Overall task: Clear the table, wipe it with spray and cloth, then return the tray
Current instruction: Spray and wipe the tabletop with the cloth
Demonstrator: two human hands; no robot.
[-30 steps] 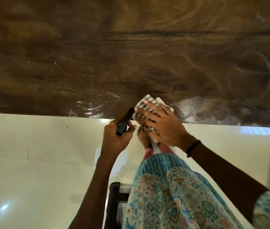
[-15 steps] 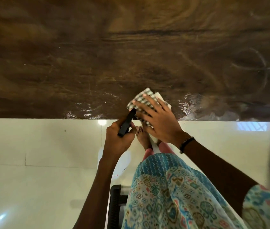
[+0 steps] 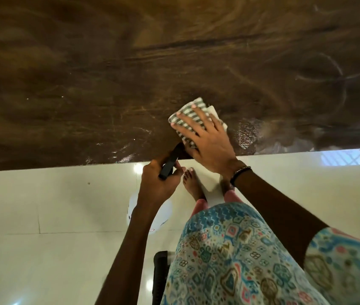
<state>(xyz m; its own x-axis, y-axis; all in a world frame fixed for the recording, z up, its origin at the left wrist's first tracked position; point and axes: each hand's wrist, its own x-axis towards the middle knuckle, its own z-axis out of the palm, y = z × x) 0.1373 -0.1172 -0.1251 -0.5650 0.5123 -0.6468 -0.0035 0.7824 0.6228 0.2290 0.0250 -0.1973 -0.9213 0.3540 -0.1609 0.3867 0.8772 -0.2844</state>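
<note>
A home interior: wooden table (image 3: pixel 86 84), glossy white floor tiles (image 3: pixel 42 205), bare feet (image 3: pixel 191 181).

- The right hand (image 3: pixel 205 139) lies flat, fingers spread and straight, pressing a folded striped cloth (image 3: pixel 189 113) onto the dark wooden bench (image 3: pixel 86 73) near its front edge.
- A wet, glossy patch (image 3: pixel 246 134) shines on the bench just right of the cloth; faint curved smears show farther right.
- The left hand (image 3: pixel 158 183) grips a spray bottle: its black trigger head (image 3: pixel 171 161) pokes up at the bench edge, its white body (image 3: pixel 163 213) hangs below the wrist.
- A dark beaded bracelet (image 3: pixel 239 173) circles the right wrist.
- Bare feet (image 3: pixel 193 183) stand on the glossy white tiled floor (image 3: pixel 42 205), below a blue patterned garment (image 3: pixel 229 260).
- A black object (image 3: pixel 160 276) sits by the garment, too cut off to identify.
</note>
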